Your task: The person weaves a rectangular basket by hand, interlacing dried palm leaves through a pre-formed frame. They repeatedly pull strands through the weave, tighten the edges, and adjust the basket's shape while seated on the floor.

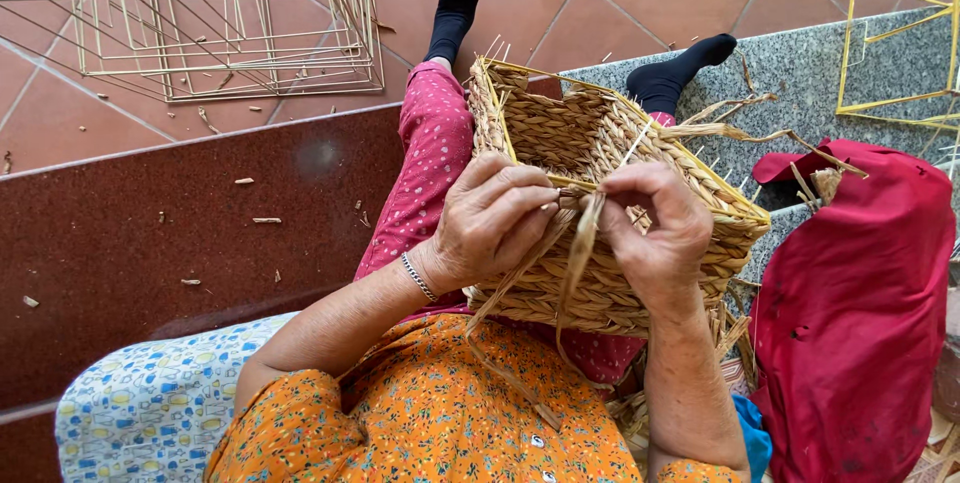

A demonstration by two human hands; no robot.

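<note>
On the lap, the basket [600, 203] has woven walls; its rim is unfinished (stray ends protrude). Left hand [490, 218] and right hand [655, 233] pinch a strand [578, 253] at the near rim.

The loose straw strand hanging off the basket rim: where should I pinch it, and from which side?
Probably pinch the straw strand just below the yellow rim, where it is flat and taut between the left hand and right hand. Come from the near, body side: the woven basket wall blocks the far side, and lower down the strand hangs slack.
</note>
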